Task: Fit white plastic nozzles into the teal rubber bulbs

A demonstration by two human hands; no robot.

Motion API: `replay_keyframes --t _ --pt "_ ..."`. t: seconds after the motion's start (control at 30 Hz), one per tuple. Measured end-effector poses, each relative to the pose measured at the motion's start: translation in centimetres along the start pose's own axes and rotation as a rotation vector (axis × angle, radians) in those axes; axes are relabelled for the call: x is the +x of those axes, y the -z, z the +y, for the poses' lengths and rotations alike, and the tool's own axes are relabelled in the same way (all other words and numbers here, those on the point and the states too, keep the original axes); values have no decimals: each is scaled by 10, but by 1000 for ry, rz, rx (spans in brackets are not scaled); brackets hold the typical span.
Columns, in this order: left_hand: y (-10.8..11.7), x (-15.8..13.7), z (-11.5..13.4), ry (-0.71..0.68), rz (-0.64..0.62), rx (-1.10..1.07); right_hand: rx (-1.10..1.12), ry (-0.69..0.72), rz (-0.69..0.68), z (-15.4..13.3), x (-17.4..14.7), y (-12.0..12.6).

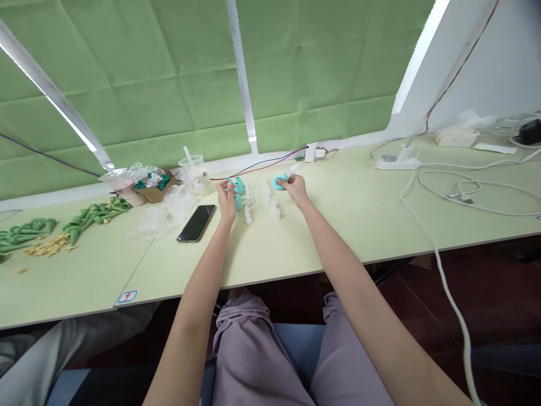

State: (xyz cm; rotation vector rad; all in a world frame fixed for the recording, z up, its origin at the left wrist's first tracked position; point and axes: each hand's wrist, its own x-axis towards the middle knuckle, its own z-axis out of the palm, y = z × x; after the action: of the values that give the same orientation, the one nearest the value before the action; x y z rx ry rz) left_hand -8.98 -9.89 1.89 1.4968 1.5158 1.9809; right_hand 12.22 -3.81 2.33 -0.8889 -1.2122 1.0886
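Observation:
My right hand (298, 190) pinches a round teal piece (279, 181) above the table. A white tip (294, 168) shows just past its fingers; whether it belongs to the teal piece I cannot tell. My left hand (227, 202) hovers at a small group of teal pieces (239, 186), its fingers slightly bent and apart. It partly covers that group, and no held thing shows in it. Between the hands stand a row of small white knobbed pieces (248, 214) and another cluster of whitish, see-through pieces (275, 211).
A black phone (196, 223) lies left of my left forearm. Behind it are crumpled clear plastic (167, 211), a drink cup with straw (195, 172) and a small carton (156, 192). Green cone-shaped pieces (91, 217) lie far left. A power strip (397, 163) and white cables are right.

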Motion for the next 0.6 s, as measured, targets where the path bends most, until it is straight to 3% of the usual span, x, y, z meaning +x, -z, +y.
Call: replay_keyframes --t 0.2,0.37,0.5,0.6 --pt "11 1 -1 -176 143 189 27 16 58 7 3 8" --pt "15 -1 -3 -227 175 267 -149 21 152 17 9 15" --pt "17 -1 -4 -235 201 297 -214 5 129 21 8 19" --pt "18 -1 -5 -231 194 310 -437 46 137 19 3 18"
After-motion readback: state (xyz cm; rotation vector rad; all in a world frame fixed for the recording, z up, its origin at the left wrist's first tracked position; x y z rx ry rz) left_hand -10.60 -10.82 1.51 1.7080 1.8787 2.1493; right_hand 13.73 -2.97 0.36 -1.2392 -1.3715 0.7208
